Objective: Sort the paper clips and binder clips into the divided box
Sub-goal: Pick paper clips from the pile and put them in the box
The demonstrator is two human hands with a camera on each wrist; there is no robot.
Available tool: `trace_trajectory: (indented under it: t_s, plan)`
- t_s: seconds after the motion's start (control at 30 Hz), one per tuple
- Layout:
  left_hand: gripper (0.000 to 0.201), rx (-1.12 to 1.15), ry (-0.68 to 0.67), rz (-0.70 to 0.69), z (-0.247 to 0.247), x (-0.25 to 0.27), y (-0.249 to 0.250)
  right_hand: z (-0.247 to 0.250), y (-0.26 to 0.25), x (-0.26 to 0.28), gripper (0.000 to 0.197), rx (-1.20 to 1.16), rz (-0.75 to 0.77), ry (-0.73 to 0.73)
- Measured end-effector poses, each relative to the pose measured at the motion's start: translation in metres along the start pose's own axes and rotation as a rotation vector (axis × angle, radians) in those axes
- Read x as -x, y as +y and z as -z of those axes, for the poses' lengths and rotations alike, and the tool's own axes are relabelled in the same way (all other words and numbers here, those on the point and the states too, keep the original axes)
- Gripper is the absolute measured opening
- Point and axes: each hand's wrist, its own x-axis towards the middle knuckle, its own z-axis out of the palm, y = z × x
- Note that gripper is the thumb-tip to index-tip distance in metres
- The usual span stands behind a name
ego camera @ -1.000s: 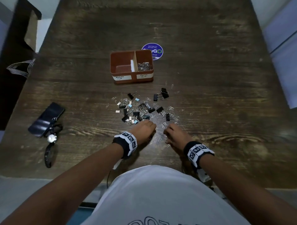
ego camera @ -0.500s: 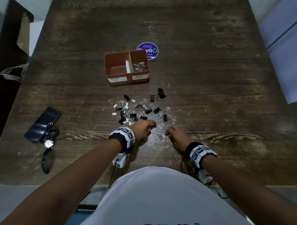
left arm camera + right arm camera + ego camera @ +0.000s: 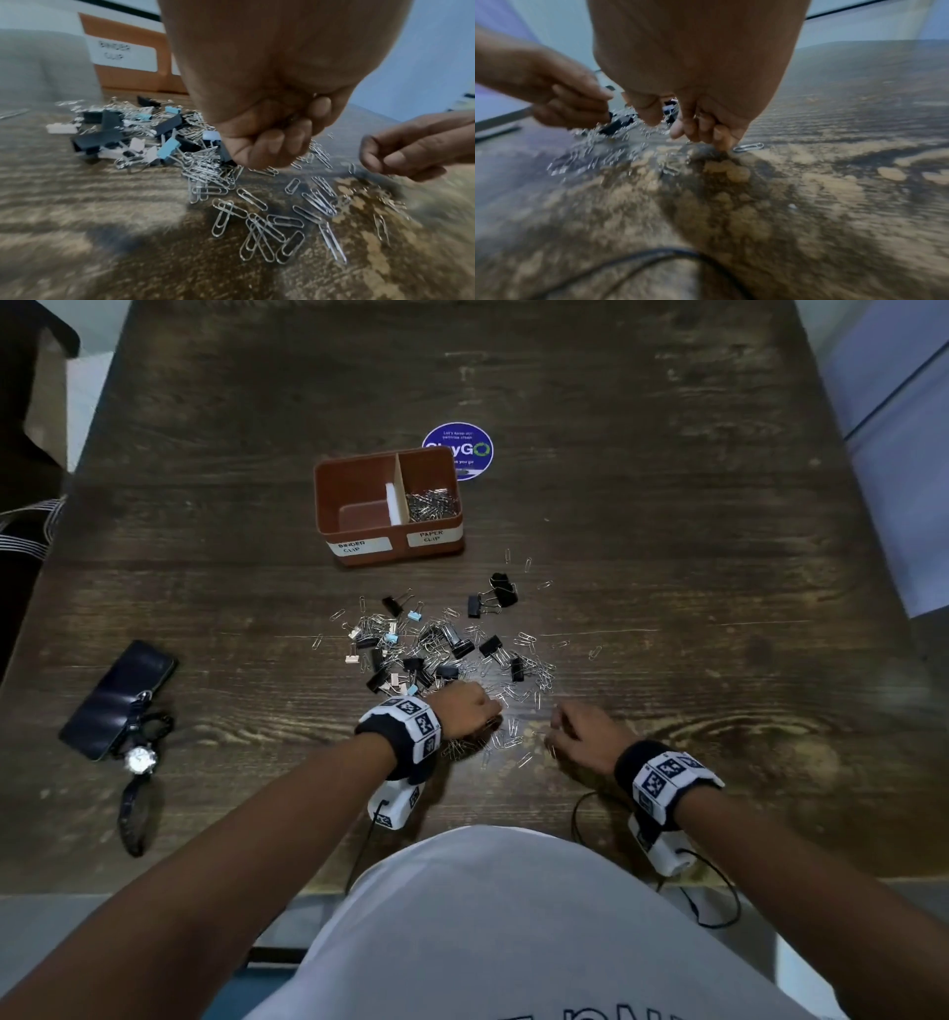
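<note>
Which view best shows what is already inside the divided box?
The head view: it looks down into the divided box, showing paper clips in its right compartment. The left wrist view shows only its labelled front; the right wrist view misses it.

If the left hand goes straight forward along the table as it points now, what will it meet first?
Probably the mixed clip pile right ahead of the left hand; the divided box lies farther beyond. Depth is unclear.

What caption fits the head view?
Both hands gather paper clips on the table before the divided box.
</note>
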Motion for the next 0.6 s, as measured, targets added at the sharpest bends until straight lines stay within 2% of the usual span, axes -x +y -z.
trace_trajectory:
  t_s: [0.07, 0.1, 0.17, 0.23, 0.33, 0.47, 0.6]
  plan:
    - [0.040, -0.186, 0.016, -0.054, -0.003, -0.004, 0.001, -0.007, 0.005, 0.006, 0.039, 0.148, 0.024, -0.026]
    - [0.032, -0.279, 0.028, -0.089, -0.005, -0.004, 0.002, -0.010, 0.008, 0.009, 0.043, 0.196, 0.050, -0.017]
    - [0.023, -0.428, 0.065, -0.168, -0.011, -0.005, 0.007, -0.015, 0.011, 0.012, 0.040, 0.218, 0.103, 0.038]
    - [0.032, -0.552, 0.071, -0.228, -0.020, -0.007, 0.009, -0.020, 0.015, 0.011, 0.028, 0.221, 0.141, 0.085]
    - [0.038, -0.693, 0.009, -0.291, -0.034, -0.016, 0.002, -0.021, 0.017, 0.012, 0.018, 0.164, 0.095, 0.104]
    - [0.026, -0.696, -0.013, -0.282, -0.041, -0.019, 0.004, -0.022, 0.018, 0.012, 0.017, 0.154, 0.037, 0.089]
    - [0.026, -0.654, 0.015, -0.231, -0.040, -0.018, 0.008, -0.025, 0.016, 0.018, 0.016, 0.099, -0.022, 0.139]
